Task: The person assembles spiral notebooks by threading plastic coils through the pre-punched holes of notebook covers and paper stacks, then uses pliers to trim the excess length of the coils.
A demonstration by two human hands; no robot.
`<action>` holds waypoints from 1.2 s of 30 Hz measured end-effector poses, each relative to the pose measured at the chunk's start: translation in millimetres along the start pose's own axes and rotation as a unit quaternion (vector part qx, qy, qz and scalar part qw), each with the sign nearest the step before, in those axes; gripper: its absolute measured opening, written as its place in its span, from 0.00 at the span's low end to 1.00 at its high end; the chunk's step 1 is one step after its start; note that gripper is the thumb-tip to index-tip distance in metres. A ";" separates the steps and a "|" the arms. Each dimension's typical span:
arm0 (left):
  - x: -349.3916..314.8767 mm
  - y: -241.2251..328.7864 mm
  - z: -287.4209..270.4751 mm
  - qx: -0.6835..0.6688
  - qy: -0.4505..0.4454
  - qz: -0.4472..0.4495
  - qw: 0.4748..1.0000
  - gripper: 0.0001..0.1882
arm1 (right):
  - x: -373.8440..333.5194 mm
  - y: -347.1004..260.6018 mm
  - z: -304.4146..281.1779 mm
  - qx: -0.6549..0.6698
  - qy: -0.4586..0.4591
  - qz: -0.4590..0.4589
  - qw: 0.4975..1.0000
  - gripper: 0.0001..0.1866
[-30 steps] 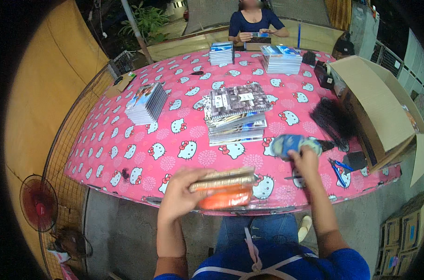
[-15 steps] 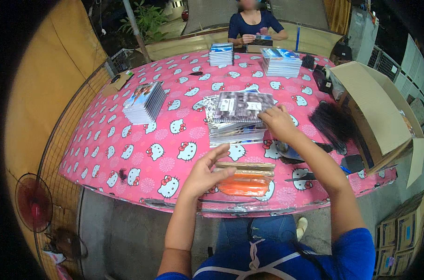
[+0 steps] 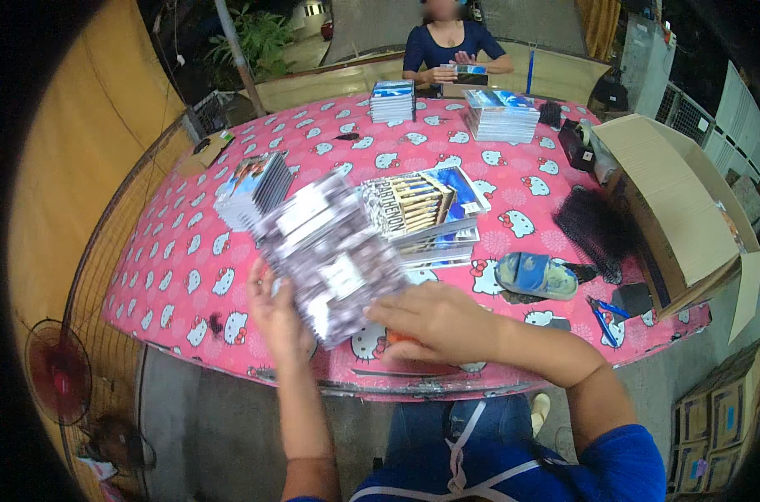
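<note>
A spiral notebook (image 3: 334,243) with a grey patterned cover and white labels is tilted over the near table, blurred by motion. My right hand (image 3: 438,322) grips its lower right corner. At the lower left edge is my left hand (image 3: 279,322), fingers apart and lifted beside the notebook; whether they touch it is hard to see. Behind lies a stack of notebooks (image 3: 434,205), its top cover showing a columned temple. Part of an orange packet (image 3: 401,337) shows beneath my right hand.
Notebook piles stand at left (image 3: 254,191), far middle (image 3: 392,102) and far right (image 3: 503,115). A blue slipper (image 3: 536,275), blue-handled pliers (image 3: 606,322), black wire coils (image 3: 593,222) and an open carton (image 3: 677,201) occupy the right. Across the table, a person (image 3: 455,50) handles a notebook.
The grey notebook has come off the stack, moving left and toward me in my right hand. My left hand has shifted left to its edge. The temple cover and the slipper now show.
</note>
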State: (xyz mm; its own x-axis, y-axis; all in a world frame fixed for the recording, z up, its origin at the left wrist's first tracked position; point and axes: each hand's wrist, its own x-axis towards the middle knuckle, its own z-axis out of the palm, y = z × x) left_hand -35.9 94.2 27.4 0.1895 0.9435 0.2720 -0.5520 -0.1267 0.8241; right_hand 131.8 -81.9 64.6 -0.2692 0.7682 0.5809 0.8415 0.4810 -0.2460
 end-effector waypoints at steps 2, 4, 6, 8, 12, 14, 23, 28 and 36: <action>26.9 5.9 -51.2 0.048 0.000 -0.039 0.998 0.27 | 14.1 19.9 -2.1 -0.061 -0.017 0.017 0.998 0.25; 43.2 -1.8 -95.5 0.145 -0.018 -0.121 0.982 0.25 | 25.2 53.7 1.6 -0.118 -0.017 0.032 0.992 0.23; 58.3 -40.3 -150.2 0.295 -0.057 -0.187 0.935 0.24 | 38.8 85.7 14.4 -0.183 -0.003 0.028 0.983 0.21; 55.1 -53.8 -144.2 0.440 -0.071 -0.171 0.879 0.23 | 46.5 109.7 22.2 -0.266 -0.003 0.026 0.964 0.17; 42.5 -49.4 -101.7 0.675 0.001 0.224 0.703 0.28 | 27.7 147.1 47.7 -0.342 -0.059 0.058 0.936 0.12; 15.0 -20.0 -47.6 0.318 -0.005 0.010 0.948 0.29 | 28.9 132.9 35.7 -0.247 -0.085 0.103 0.960 0.13; -15.6 -13.6 64.8 -0.179 -0.171 -0.193 0.950 0.23 | -31.5 43.8 -26.4 0.479 0.404 0.260 0.735 0.20; -32.2 16.8 87.6 0.032 -0.291 -0.036 0.956 0.14 | -111.0 15.3 -27.0 0.316 0.335 0.344 0.818 0.21; -27.4 -18.5 71.4 0.224 -0.349 -0.028 0.910 0.38 | -157.4 5.5 40.7 0.141 0.200 0.464 0.852 0.20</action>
State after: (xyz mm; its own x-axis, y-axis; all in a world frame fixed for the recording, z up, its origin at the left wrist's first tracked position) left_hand 27.1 48.9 40.2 0.7628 0.5475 0.3439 -0.1698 -0.3437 0.9236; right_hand 159.7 -183.0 -59.7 0.6780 0.6950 0.2392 0.4444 -0.1284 -0.8866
